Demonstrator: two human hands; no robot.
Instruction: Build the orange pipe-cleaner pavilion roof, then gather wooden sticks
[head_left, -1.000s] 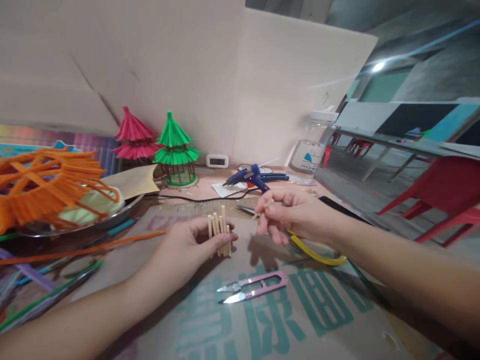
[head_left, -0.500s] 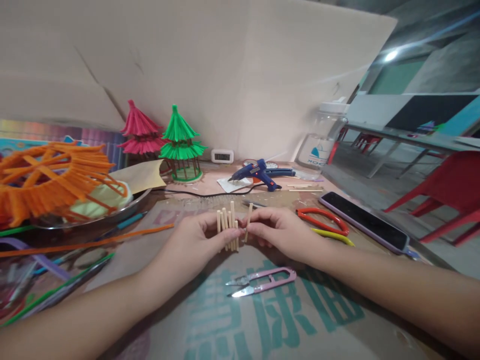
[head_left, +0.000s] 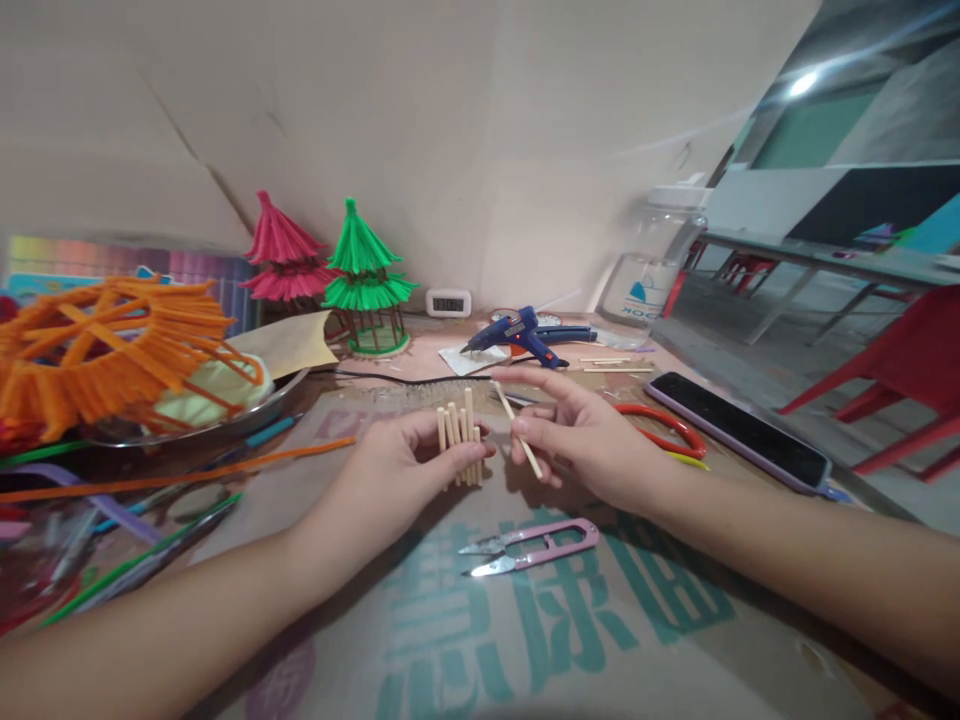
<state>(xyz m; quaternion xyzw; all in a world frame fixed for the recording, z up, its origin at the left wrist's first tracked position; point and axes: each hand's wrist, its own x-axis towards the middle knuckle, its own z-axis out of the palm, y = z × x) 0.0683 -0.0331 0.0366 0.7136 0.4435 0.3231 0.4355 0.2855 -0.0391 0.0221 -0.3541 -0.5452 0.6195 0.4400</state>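
My left hand is closed around a bundle of several short wooden sticks, held upright with their tops at uneven heights. Just to the right, my right hand pinches a single wooden stick between thumb and fingers. That stick leans, its upper end to the left, and is apart from the bundle. Its index finger stretches out past the stick's top. Below both hands, pink thread snips lie on the printed cardboard, blades apart and pointing left.
Behind are a blue glue gun, a small clock, a green pagoda model and a red one. An orange model fills the left. Red-handled pliers, a phone and a bottle stand or lie right.
My right hand has drawn a little away from the bundle. Its stick has turned from nearly upright to slanted, and the index finger has straightened. My left hand keeps its hold.
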